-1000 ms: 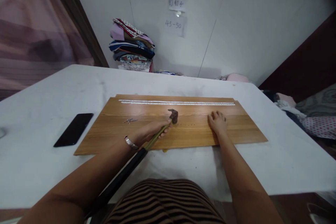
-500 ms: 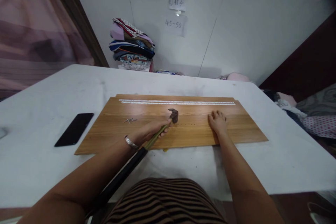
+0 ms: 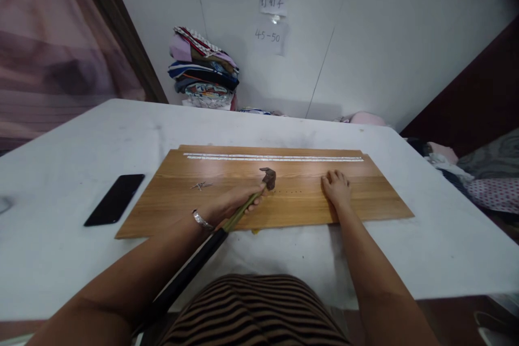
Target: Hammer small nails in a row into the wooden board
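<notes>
My left hand [image 3: 244, 198] is closed round the handle of a claw hammer [image 3: 268, 178], close below its rusty head. The hammer's long handle runs back along my left forearm, its lower part black. Under the head lies a wooden board [image 3: 300, 211], with a short row of small dark dots [image 3: 287, 192] just right of the hammer. My right hand [image 3: 337, 188] rests on the board right of the dots, fingers spread and holding nothing. A small pile of nails [image 3: 201, 186] lies on the board to the left of my left hand.
Two white measuring strips [image 3: 275, 158] run along the board's far side. A black phone [image 3: 114, 200] lies left of the board on the white table [image 3: 133, 124]. Folded clothes [image 3: 205, 70] are stacked at the back, by the wall. More cloth lies at the far right.
</notes>
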The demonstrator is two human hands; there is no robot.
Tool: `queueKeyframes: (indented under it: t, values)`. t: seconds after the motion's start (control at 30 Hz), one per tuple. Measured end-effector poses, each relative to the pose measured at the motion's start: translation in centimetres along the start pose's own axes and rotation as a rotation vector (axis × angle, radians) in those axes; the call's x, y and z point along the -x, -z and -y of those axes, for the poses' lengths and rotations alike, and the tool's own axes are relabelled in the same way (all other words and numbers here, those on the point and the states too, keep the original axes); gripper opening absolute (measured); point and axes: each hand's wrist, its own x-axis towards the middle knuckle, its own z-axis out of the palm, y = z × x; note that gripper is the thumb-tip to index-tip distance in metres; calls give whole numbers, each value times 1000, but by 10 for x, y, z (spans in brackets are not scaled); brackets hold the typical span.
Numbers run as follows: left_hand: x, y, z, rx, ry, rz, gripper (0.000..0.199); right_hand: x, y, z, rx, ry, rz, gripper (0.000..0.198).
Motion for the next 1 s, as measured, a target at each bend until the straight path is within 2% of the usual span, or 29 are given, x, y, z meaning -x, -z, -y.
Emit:
queueKeyframes:
  t: [0.17, 0.4, 0.57, 0.8, 1.0]
  values:
    - [-2, -2, 1, -26, 0, -22, 43, 0, 1, 1, 26, 0, 16, 44]
    - [0, 2, 0, 6, -11, 18, 45, 0, 1, 0, 18, -3, 6, 43]
    - [-5, 2, 5, -1, 2, -17, 47, 0, 2, 1, 21, -6, 15, 44]
    - [0, 0, -2, 10, 28, 8, 46, 0, 2, 0, 21, 0, 20, 43]
    - [-5, 2, 4, 14, 3, -25, 49, -1, 1, 0, 18, -7, 14, 43]
